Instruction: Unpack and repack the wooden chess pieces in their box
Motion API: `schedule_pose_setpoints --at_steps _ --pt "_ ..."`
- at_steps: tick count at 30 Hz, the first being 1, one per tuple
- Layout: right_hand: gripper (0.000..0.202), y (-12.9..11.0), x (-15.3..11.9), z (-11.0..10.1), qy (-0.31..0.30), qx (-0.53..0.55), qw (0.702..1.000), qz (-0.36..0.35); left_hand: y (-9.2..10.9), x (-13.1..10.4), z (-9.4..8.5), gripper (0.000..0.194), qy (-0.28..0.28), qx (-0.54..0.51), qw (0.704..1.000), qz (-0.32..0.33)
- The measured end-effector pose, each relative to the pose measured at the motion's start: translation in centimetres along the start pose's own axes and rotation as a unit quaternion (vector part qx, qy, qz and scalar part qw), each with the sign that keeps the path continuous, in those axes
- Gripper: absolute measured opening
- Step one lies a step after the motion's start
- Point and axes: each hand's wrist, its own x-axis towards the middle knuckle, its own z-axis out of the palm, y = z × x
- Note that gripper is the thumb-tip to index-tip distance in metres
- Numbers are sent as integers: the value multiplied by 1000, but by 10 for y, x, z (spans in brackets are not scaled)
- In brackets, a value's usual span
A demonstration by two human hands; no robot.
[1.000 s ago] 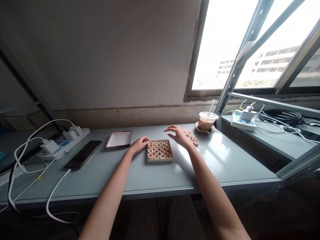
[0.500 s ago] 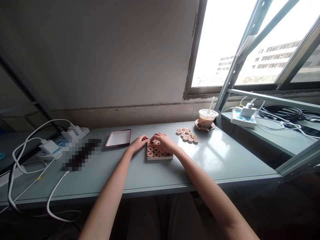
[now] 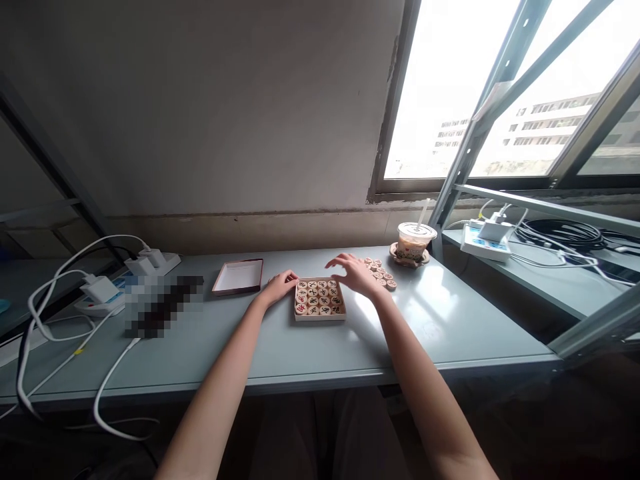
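Note:
A shallow open box [image 3: 320, 318] sits on the table, filled with rows of round Chinese chess pieces [image 3: 313, 301] marked in red and black characters. Beside its left rim rests my left hand [image 3: 281, 288], fingers stretched toward the upper left corner and apparently touching it. My right hand [image 3: 354, 273] hovers over the upper right corner, fingers and thumb apart with nothing between them. Just right of it lies a loose group of more chess pieces [image 3: 384, 275], partly hidden behind the hand. To the left is the upturned box lid [image 3: 239, 277] with dark red sides.
A lidded drink cup [image 3: 416, 241] with a straw stands on a coaster [image 3: 395, 253] at the back right. Power strips [image 3: 103, 303] with white cables and a blurred dark object [image 3: 165, 310] are on the left. A metal frame post [image 3: 463, 157] rises at the right.
My right hand has moved right, off the middle of the box, and its fingers have spread. The pieces beneath it now show. My left hand has stayed at the box's left side.

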Motion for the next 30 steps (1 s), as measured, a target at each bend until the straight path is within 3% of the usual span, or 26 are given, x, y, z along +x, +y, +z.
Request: schedule_pose_setpoints --at_steps 4,8,15,20,23,25,27,30 --pt "29 -45 5 18 -123 126 975 -133 3 -2 -1 26 -4 2 1000 5" --pt "25 -62 4 32 -110 148 972 -144 3 -2 -1 25 -3 -7 1000 5" --pt "15 -37 6 11 -54 160 982 -82 2 -1 0 26 3 -1 1000 0" --pt "13 6 -4 -8 -52 32 998 28 6 -2 -2 25 -4 4 1000 -10" --pt "15 27 -12 -13 -75 -82 988 104 7 -3 -2 25 -6 5 1000 -6" --pt "18 30 -14 -16 -58 -132 981 129 7 -3 -2 25 -7 9 1000 -2" --pt "22 21 -12 -16 -37 -109 988 101 6 -3 -1 26 -7 11 1000 -1" --pt "22 -11 -5 -8 -60 47 997 -7 5 -2 -1 26 -8 12 1000 0"
